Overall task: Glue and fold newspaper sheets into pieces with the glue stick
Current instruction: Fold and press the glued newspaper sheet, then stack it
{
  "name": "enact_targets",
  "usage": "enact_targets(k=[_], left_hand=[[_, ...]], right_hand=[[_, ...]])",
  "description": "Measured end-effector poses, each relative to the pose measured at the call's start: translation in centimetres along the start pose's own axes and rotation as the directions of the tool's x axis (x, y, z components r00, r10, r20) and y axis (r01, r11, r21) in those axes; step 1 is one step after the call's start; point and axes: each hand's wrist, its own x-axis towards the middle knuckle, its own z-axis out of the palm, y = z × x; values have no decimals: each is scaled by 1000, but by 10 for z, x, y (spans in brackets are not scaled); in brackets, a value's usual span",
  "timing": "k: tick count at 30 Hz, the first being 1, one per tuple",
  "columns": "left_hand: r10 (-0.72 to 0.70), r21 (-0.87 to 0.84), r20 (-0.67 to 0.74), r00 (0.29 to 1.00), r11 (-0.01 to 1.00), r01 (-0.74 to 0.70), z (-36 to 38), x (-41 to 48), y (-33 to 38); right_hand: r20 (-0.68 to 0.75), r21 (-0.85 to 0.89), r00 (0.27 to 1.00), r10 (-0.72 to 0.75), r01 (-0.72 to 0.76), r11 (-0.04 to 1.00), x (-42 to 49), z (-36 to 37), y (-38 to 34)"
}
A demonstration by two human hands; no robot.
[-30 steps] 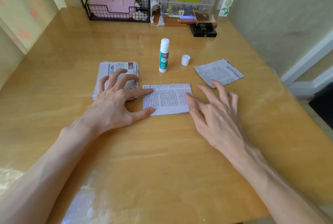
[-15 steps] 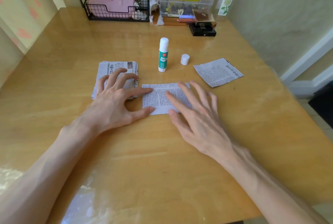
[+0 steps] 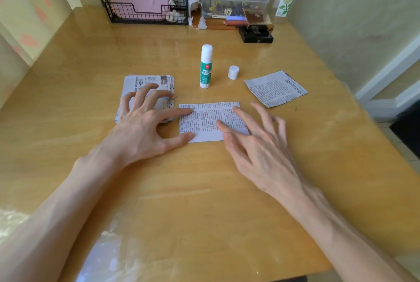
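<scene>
On the table [image 3: 204,191], a folded newspaper piece [image 3: 204,120] lies flat between a stack of newspaper pieces [image 3: 145,81] and a loose sheet [image 3: 276,88]. The left hand [image 3: 145,131] and right hand [image 3: 256,145] press it with straight fingers, gripping nothing, apparently sealing the glued fold. The next move likely calls for stacking it, then taking the loose sheet and the uncapped glue stick [image 3: 206,67] standing just behind.

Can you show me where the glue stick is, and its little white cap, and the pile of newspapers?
glue stick [image 3: 205,72]: head view, on its green label.
cap [image 3: 233,72]: head view, on its white side.
pile of newspapers [image 3: 145,82]: head view, on the top sheet near its far edge.
</scene>
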Motion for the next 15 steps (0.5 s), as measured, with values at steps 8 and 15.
enact_targets(k=[8, 15], left_hand=[[19, 16, 1, 1000, 1000, -19, -1, -1, 1], [50, 13, -23, 998, 999, -50, -1, 1, 2]], right_hand=[[-197, -21, 978, 73, -78, 997, 3, 0, 17], [-197, 186, 962, 188, -152, 971, 22, 11, 3]])
